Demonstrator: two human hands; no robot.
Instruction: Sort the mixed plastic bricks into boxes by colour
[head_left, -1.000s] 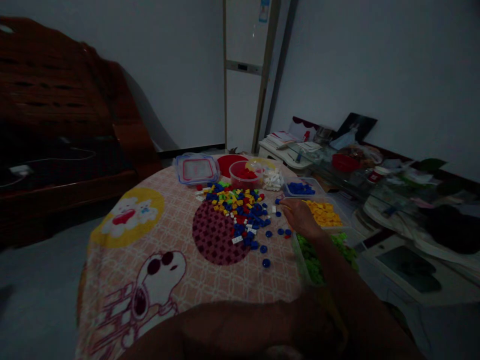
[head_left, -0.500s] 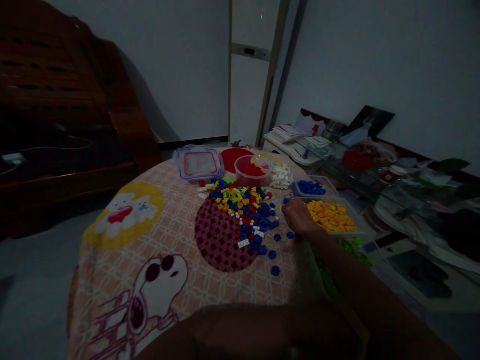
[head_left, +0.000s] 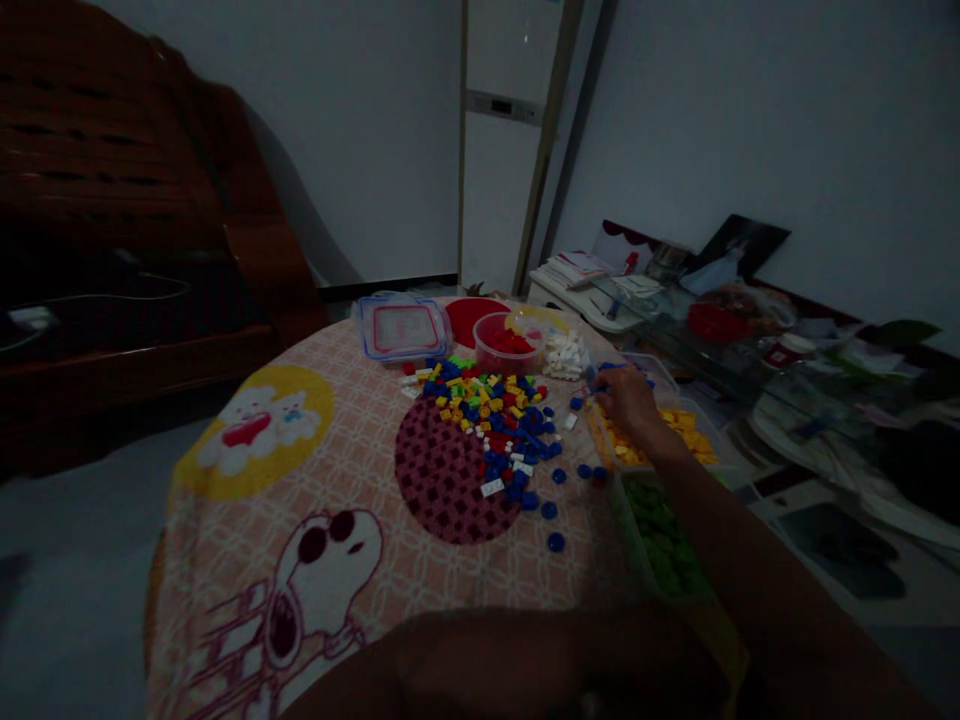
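R hand point(head_left: 630, 402) is right of ctr in the frame, over the near-left edge of the blue-pcs tub point(head_left: 663, 370) and the far-left part of the yellow-pcs tub point(head_left: 600, 440); its fingers look bent & narrow, pointing left, w/ blue showing right by the tips; can't tell if that's a held pc or pcs in the tub behind; L arm point(head_left: 487, 662) is a dark shape along the bottom edge; its fingers are lost in shadow, can't tell wide or narrow, or what they hold.

Mixed pcs pile point(head_left: 495, 405), mostly blue, yellow, red & white, lies mid-frame on the round worktop point(head_left: 337, 420) w/ its pink patterned cloth; a white brick point(head_left: 492, 488) sits at its near edge; a few blue discs point(head_left: 556, 542) lie apart, lower right of it; a small white pc point(head_left: 571, 422) & a blue pc point(head_left: 576, 403) are just left of R hand.

Green-pcs tub point(head_left: 628, 535) is lower right, partly under the R forearm; round red-pcs tub point(head_left: 506, 366) is upper ctr, w/ white pcs point(head_left: 566, 355) heaped to its right; clear blue-rimmed box point(head_left: 405, 332) is farther left.
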